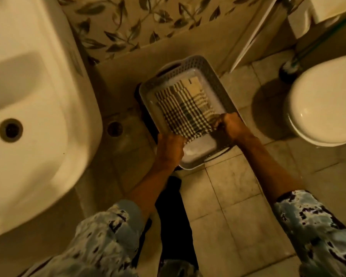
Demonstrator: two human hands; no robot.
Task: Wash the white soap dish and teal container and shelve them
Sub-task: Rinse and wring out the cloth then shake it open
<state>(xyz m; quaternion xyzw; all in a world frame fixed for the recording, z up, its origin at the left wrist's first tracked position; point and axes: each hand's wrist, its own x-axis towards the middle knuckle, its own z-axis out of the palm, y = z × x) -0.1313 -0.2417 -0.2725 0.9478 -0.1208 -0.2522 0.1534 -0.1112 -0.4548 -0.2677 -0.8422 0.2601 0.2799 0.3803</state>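
1. A checked cloth [185, 108], dark and light in pattern, is held spread over a grey perforated basket [190, 63] that stands on the tiled floor [238, 196].
2. The near left edge of the cloth is gripped by the left hand [169, 145], with the fingers curled round the fabric.
3. The near right corner of the cloth is gripped by the right hand [229, 125], with the fingers closed on it at the basket's right rim.
4. A white inner surface [198, 148] is seen inside the basket, below and beyond the cloth. Whether it is a liner or a tray cannot be told.
5. The white soap dish and the teal container cannot be made out, as much of the basket's inside is covered by the cloth.
6. Both forearms are bare, and patterned pale-blue sleeves [112, 232] are pushed up towards the elbows.
7. A white washbasin [28, 96] with a round drain [10, 129] is seen on the left.
8. A floor drain [114, 128] lies between the washbasin and the basket.
9. A white toilet [326, 108] with its lid down stands to the right, well apart from the basket, and a toilet brush [288, 68] stands behind it.
10. Leaf-patterned wall tiles [138, 21] are seen beyond the basket.
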